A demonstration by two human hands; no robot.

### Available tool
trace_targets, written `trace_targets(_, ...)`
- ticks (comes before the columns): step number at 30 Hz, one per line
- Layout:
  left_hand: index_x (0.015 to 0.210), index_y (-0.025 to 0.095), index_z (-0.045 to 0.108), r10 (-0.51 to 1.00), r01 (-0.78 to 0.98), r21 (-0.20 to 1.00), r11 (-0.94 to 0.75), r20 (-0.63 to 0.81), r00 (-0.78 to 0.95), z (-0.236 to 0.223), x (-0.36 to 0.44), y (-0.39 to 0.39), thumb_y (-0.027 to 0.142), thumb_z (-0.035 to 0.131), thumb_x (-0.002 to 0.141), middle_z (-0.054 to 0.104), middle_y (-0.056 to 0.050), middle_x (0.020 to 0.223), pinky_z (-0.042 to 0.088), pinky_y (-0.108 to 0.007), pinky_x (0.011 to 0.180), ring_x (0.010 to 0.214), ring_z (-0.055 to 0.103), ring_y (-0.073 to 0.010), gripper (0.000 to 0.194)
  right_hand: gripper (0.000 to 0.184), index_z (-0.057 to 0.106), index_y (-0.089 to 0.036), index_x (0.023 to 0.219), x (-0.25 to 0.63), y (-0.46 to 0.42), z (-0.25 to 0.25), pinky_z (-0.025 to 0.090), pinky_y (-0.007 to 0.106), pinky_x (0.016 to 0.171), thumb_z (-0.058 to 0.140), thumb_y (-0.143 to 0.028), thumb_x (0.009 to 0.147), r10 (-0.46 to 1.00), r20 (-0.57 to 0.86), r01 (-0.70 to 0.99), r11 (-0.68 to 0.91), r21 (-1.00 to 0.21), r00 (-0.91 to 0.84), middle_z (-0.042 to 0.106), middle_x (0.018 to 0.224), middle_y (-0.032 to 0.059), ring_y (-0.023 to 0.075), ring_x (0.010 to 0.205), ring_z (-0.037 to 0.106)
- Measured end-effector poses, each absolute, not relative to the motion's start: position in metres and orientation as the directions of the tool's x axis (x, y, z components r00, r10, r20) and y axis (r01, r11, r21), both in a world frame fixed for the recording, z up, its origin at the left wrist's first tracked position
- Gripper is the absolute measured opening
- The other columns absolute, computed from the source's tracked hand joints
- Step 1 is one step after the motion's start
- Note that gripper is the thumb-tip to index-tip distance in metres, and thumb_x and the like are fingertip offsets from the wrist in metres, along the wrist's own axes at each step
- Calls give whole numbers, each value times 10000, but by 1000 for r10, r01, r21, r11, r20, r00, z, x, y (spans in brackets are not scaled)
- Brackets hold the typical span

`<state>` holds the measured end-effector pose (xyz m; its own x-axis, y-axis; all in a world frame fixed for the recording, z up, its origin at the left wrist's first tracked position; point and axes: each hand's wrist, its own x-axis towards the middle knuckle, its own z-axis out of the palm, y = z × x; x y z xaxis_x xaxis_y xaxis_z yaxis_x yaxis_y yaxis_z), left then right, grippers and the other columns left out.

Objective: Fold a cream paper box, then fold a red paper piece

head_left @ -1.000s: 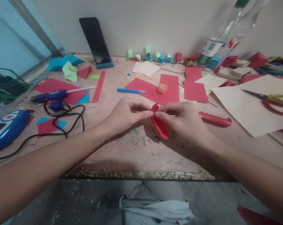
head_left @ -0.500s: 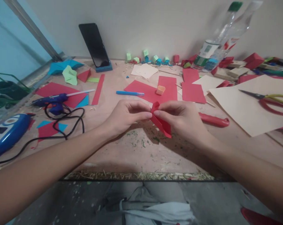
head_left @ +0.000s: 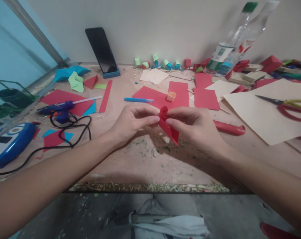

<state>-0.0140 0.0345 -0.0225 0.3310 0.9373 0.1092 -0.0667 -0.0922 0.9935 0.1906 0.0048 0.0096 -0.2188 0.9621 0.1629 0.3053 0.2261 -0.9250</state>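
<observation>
A small folded piece of red paper [head_left: 170,131] is held between both hands above the middle of the table. My left hand [head_left: 132,122] pinches its left edge between thumb and fingers. On the other side, my right hand [head_left: 193,124] grips it the same way, thumb toward me. The paper's lower part slants down to the right and a short tip stands up between the fingertips. Just behind the hands lie red paper sheets [head_left: 181,91], a small orange paper ring [head_left: 171,96] and a blue pen [head_left: 139,100]. A red-handled tool [head_left: 229,127] lies partly behind my right hand.
Scissors [head_left: 282,103] rest on a cream sheet [head_left: 255,122] at the right. A glue gun [head_left: 57,108] with a looping black cord and a blue-white tape dispenser [head_left: 14,142] are at the left. A phone [head_left: 102,49] and plastic bottles [head_left: 222,54] stand at the back.
The red paper has turned and shifted slightly between my fingertips, its lower end swinging right and then back left. Both hands keep their pinch in nearly the same place. The view tilted slightly.
</observation>
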Motion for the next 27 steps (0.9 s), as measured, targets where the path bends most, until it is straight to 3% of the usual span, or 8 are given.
trace_targets(6, 829, 181, 807, 939, -92, 989, -113, 137, 315, -23, -14, 35, 256, 872, 757, 788, -29, 854, 594, -285, 731, 724, 700, -146, 123, 156, 835, -186, 979, 193, 6, 9, 621, 318, 767, 741, -215, 859, 973, 160, 300, 204, -932, -166, 846, 976, 59, 216, 851, 786)
trace_targets(18, 823, 174, 799, 921, -43, 991, -129, 136, 366, -19, -12, 27, 181, 845, 760, 782, -27, 861, 570, -276, 726, 755, 694, -148, 78, 125, 823, -168, 826, 191, 1, 5, 545, 268, 651, 724, -194, 898, 949, 265, 497, 315, -808, -172, 822, 805, 45, 169, 679, 717)
trace_targets(27, 814, 150, 800, 931, 24, 977, -211, 194, 308, -18, -10, 23, 180, 846, 746, 783, -43, 854, 573, -281, 740, 788, 698, -170, 88, 115, 786, -172, 837, 190, -1, 0, 551, 251, 633, 715, -210, 920, 928, 329, 498, 370, -784, -173, 807, 812, 26, 151, 668, 704)
